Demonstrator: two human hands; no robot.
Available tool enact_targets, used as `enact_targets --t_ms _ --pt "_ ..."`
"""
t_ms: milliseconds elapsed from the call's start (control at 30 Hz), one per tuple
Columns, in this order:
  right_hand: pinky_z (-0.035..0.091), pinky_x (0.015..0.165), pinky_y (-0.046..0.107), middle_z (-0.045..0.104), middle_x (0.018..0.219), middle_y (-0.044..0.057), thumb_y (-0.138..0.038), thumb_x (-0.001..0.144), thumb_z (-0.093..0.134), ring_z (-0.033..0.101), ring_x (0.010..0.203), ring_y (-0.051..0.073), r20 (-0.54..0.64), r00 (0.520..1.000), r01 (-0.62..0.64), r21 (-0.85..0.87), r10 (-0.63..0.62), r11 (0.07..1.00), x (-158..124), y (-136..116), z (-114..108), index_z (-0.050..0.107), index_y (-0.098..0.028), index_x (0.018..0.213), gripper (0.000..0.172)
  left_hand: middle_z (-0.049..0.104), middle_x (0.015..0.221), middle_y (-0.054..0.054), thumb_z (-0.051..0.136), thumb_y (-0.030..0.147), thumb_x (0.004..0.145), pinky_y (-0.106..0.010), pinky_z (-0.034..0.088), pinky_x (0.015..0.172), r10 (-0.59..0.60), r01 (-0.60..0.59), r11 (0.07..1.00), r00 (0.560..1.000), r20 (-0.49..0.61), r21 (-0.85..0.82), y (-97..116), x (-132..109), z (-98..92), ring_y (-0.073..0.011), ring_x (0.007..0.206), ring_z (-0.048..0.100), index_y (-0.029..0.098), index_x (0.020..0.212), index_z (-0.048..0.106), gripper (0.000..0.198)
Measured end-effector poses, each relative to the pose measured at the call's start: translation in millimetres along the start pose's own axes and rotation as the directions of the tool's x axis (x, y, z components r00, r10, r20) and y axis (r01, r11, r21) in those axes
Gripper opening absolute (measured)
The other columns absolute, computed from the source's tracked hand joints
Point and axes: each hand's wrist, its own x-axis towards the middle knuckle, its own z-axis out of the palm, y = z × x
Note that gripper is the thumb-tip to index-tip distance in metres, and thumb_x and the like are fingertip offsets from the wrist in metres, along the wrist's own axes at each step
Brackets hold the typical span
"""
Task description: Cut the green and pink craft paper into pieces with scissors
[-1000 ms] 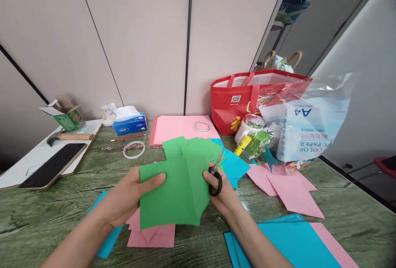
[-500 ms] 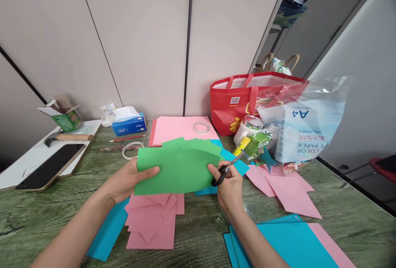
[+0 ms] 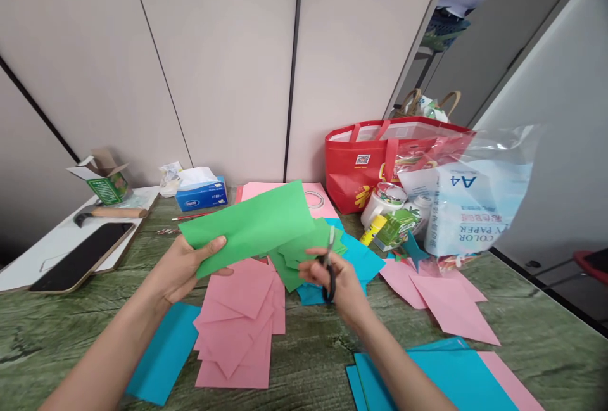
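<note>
Upside-down "A4", "COLOR", "PAPER" on paper pack (image 3: 458, 211), QR code (image 3: 363, 159) on red bag (image 3: 344, 180)

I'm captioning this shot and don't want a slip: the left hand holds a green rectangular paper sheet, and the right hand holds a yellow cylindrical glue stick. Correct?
Not quite: the head view shows the right hand holding metal scissors with black handles. The left hand does hold the green rectangular paper sheet.

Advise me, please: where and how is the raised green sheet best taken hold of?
Probably by pinching the right edge of the green sheet, coming from the right: the left grip holds its left end, and the thin sheet slants up to the right, leaving that edge free.
</note>
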Motion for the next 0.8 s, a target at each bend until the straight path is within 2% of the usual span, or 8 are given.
enact_targets --t_ms 67,100,167,267,367,567,800 --pt "0.047 0.062 0.029 0.064 0.065 0.0 -0.034 0.062 0.073 0.06 0.061 0.014 0.241 0.967 -0.071 -0.062 0.084 0.996 -9.5 6.8 13.3 0.062 -0.017 0.089 0.033 0.066 0.109 -0.01 0.076 0.027 0.059 -0.039 0.059 0.061 -0.007 0.007 0.999 1.0 0.017 -0.042 -0.6 0.6 0.1 -0.0351 0.101 0.059 0.021 0.103 0.058 0.048" --pt "0.045 0.057 0.026 0.062 0.064 -0.001 -0.032 0.061 0.074 0.057 0.058 0.012 0.288 0.95 -0.101 -0.077 0.12 0.992 -13.9 9.8 20.7 0.061 -0.018 0.088 0.033 0.065 0.111 -0.011 0.076 0.026 0.059 -0.04 0.059 0.063 -0.01 0.012 0.998 0.999 0.036 -0.057 -1.1 0.4 0.7 -0.0354 0.102 0.058 0.02 0.105 0.057 0.05" --pt "0.04 0.051 0.021 0.057 0.06 -0.005 -0.031 0.059 0.076 0.051 0.053 0.009 0.299 0.942 -0.142 -0.053 0.151 0.988 -20.3 13.9 34.3 0.058 -0.019 0.085 0.034 0.062 0.116 -0.012 0.075 0.025 0.06 -0.039 0.059 0.064 -0.012 0.016 0.997 0.997 0.071 -0.07 -2.0 -0.8 2.4 -0.0355 0.104 0.057 0.021 0.109 0.055 0.053" --pt "0.039 0.051 0.021 0.057 0.063 -0.004 -0.035 0.056 0.077 0.05 0.055 0.01 0.309 0.938 -0.16 -0.02 0.158 0.987 -23.5 16.1 44.8 0.056 -0.019 0.076 0.033 0.057 0.123 -0.011 0.074 0.024 0.063 -0.039 0.059 0.065 -0.012 0.016 0.999 0.997 0.083 -0.047 -2.4 -3.6 4.7 -0.0352 0.107 0.054 0.024 0.111 0.053 0.053" --pt "0.041 0.055 0.022 0.059 0.069 -0.002 -0.034 0.056 0.078 0.052 0.061 0.011 0.332 0.929 -0.167 -0.015 0.162 0.986 -22.6 17.1 43.5 0.057 -0.018 0.078 0.034 0.057 0.122 -0.01 0.072 0.026 0.065 -0.04 0.059 0.063 -0.018 0.018 1.0 0.995 0.094 0.002 -3.0 -6.5 7.3 -0.0348 0.107 0.054 0.024 0.111 0.052 0.05" --pt "0.039 0.055 0.022 0.058 0.071 -0.001 -0.032 0.061 0.076 0.05 0.062 0.01 0.376 0.914 -0.173 0.022 0.152 0.985 -23.1 16.5 34.5 0.057 -0.016 0.086 0.035 0.065 0.101 -0.009 0.071 0.028 0.067 -0.039 0.059 0.057 -0.067 0.048 0.993 0.983 0.169 0.111 -7.6 -10.0 15.5 -0.0314 0.092 0.061 0.019 0.105 0.056 0.043" --pt "0.038 0.057 0.022 0.057 0.07 -0.001 -0.031 0.064 0.075 0.049 0.062 0.01 0.367 0.918 -0.172 0.032 0.149 0.985 -24.1 14.0 32.5 0.056 -0.015 0.086 0.033 0.064 0.1 -0.007 0.068 0.029 0.07 -0.04 0.059 0.057 -0.076 0.042 0.988 0.971 0.226 0.152 -9.5 -10.7 17.0 -0.0298 0.092 0.06 0.024 0.11 0.053 0.043"
